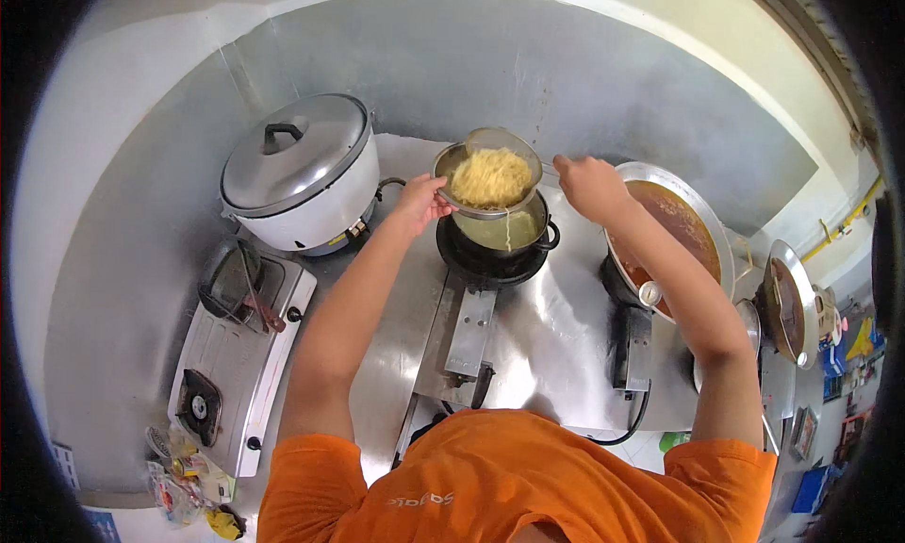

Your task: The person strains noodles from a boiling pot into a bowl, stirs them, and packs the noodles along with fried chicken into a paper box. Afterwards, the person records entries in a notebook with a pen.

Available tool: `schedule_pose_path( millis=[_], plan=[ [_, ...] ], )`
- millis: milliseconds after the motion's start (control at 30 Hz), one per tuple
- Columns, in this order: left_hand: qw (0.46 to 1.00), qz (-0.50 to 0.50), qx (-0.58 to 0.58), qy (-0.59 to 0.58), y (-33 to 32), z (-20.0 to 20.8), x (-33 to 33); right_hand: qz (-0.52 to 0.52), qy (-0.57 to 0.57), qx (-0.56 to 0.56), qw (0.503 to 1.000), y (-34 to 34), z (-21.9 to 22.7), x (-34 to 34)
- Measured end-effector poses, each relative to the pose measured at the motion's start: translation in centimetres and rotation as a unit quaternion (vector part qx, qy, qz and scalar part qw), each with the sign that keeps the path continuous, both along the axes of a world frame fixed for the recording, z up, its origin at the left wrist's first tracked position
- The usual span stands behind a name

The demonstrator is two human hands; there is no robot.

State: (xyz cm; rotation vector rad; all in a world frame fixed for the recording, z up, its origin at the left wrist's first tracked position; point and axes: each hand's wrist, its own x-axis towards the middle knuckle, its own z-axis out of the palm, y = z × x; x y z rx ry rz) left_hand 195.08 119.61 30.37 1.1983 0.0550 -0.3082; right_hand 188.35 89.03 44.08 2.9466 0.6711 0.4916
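A clump of yellow noodles (490,177) lies in a round metal bowl (455,156), and one strand hangs over its near edge. My left hand (422,204) grips the bowl's left rim, fingers closed. A mesh strainer (504,139) is tilted at the bowl's far side, against the noodles. My right hand (592,187) is closed in a fist around the strainer's thin handle, to the right. Just below the bowl, a black pot (540,253) with pale liquid stands on a burner; the bowl hides part of it.
A large lidded rice cooker (306,199) stands at the left, with a two-burner stove (236,364) nearer me. On the right, a wide pan (721,222) holds reddish-brown liquid, and a second pan (806,298) stands beyond it. A grey metal wall (452,62) rises behind the steel counter (556,354).
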Motion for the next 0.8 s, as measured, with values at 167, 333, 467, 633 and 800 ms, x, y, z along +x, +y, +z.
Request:
schedule_pose_path(
  millis=[167,333,467,633,800],
  plan=[
    [0.999,0.034,-0.012,-0.008,0.1,0.5,0.2,0.044,-0.089,0.019,0.995,-1.2,-0.2,-0.5],
    [0.991,0.12,-0.033,-0.039,-0.4,3.8,-0.5,-0.093,-0.044,0.1,0.99,-4.5,-1.0,1.1],
    [0.977,0.192,-0.035,-0.086,-1.7,5.9,-0.8,0.014,0.14,0.166,0.976,-6.6,-5.9,2.3],
    [0.948,0.307,-0.032,-0.083,-3.2,4.6,-2.8,-0.175,0.488,0.574,0.634,-3.6,-4.3,-1.6],
    [0.94,0.324,-0.014,-0.108,-2.4,0.9,-4.2,-0.117,0.412,0.515,0.743,-3.8,0.6,-1.7]
  ],
)
